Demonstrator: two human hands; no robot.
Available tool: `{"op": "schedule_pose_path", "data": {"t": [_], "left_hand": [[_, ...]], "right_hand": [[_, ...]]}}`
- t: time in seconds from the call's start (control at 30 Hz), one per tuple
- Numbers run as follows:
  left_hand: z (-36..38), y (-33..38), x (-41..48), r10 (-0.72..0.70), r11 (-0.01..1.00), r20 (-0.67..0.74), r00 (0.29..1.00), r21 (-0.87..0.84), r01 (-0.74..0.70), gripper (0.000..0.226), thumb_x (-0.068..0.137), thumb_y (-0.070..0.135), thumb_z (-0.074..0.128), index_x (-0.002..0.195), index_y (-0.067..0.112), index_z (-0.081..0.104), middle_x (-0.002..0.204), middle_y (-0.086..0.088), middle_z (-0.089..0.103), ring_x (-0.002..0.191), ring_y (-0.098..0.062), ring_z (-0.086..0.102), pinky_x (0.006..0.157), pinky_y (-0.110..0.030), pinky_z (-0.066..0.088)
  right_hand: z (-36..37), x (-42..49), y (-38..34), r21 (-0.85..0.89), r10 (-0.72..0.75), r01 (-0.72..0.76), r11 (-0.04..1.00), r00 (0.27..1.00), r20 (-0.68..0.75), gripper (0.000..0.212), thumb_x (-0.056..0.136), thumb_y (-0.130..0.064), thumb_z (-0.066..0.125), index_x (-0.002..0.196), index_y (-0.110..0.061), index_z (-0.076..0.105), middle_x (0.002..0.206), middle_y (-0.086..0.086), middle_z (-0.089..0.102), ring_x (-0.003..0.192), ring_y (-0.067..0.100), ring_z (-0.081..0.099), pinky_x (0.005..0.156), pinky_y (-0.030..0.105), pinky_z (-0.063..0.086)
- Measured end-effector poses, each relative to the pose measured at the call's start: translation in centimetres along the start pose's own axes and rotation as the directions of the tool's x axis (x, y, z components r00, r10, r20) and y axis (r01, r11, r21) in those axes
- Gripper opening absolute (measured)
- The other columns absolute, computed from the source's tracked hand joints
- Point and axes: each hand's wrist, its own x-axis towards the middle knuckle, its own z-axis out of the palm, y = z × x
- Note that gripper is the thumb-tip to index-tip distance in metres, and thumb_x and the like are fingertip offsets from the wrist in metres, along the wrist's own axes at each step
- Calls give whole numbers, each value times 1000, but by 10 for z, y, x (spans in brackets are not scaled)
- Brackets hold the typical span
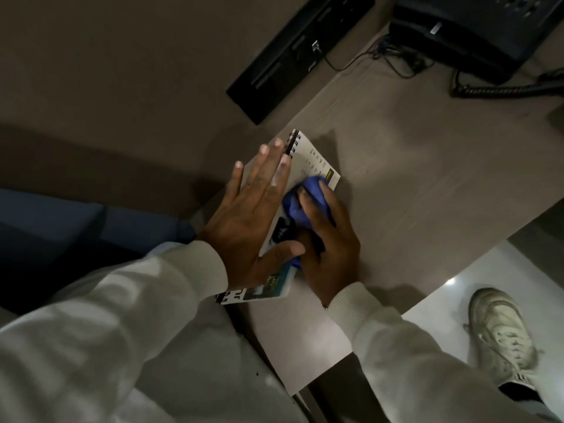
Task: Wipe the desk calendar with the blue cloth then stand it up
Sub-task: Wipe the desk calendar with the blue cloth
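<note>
The desk calendar [317,161] lies flat on the grey-brown desk [412,184], close to the desk's near edge, with its black spiral binding along the far-left side and its printed lower end reaching past the wrists toward the person. The left hand [253,218] lies palm-down over the calendar's left half, fingers straight and spread, pointing away from the person toward the binding, thumb angled across the page toward the other hand; it grips nothing and simply presses flat. The right hand [328,239] sits on the calendar's right half, just beside the left hand, with its fingers curled down and clenched on the bunched blue cloth [305,196], which bulges out ahead of the knuckles and shows again below the left thumb. Both forearms, in pale cream sleeves with ribbed cuffs, come in from the near side and converge over the calendar. Beyond the calendar, a flat black device [293,56] stands at the far edge of the desk, and farther to the right of it sits a dark telephone [476,32] with a coiled cord. To the near right of the calendar, below the desk edge, a pale shoe [500,334] rests on a glossy floor.
</note>
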Motion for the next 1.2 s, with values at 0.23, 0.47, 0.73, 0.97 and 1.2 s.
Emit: {"op": "schedule_pose_path", "data": {"t": [0.23,0.47,0.73,0.97,1.2], "left_hand": [[2,-2,-1,1,1000,-1,1000,-18,-1,96,87,74,17,154,7,1,165,-8,-7,153,-27,-2,120,-58,10],[5,-4,0,-10,999,-8,1000,-53,10,94,84,76,16,154,18,-5,164,4,-15,153,-20,-6,121,-56,8],[-6,4,0,-32,998,67,997,-54,35,92,87,72,12,154,12,-3,164,0,-15,153,-23,-8,119,-61,8],[-7,5,1,-23,1000,94,995,-11,24,90,86,70,16,153,14,-7,162,3,-23,152,-19,-15,123,-48,-2],[-11,10,3,-37,998,113,993,-51,43,92,87,71,11,153,9,-2,163,-1,-20,153,-23,-12,122,-52,-1]], "right_hand": [[-4,-35,-8,-99,-59,71,993,992,115,48,93,-22,56,138,-22,40,151,16,36,138,32,40,106,46,47],[-3,19,-6,23,51,-50,998,997,-61,52,92,-11,62,139,-20,44,152,18,36,142,30,36,114,35,38],[-1,-28,-9,48,109,-111,993,993,47,54,89,-5,63,138,-23,47,154,6,33,141,24,37,107,46,47],[-4,37,-18,110,158,-144,983,979,-126,47,93,-13,58,139,-19,47,152,18,37,142,24,33,116,29,31],[0,-32,-16,74,184,-186,980,982,36,53,85,2,66,133,-17,54,149,13,41,137,26,41,112,37,41]]}}
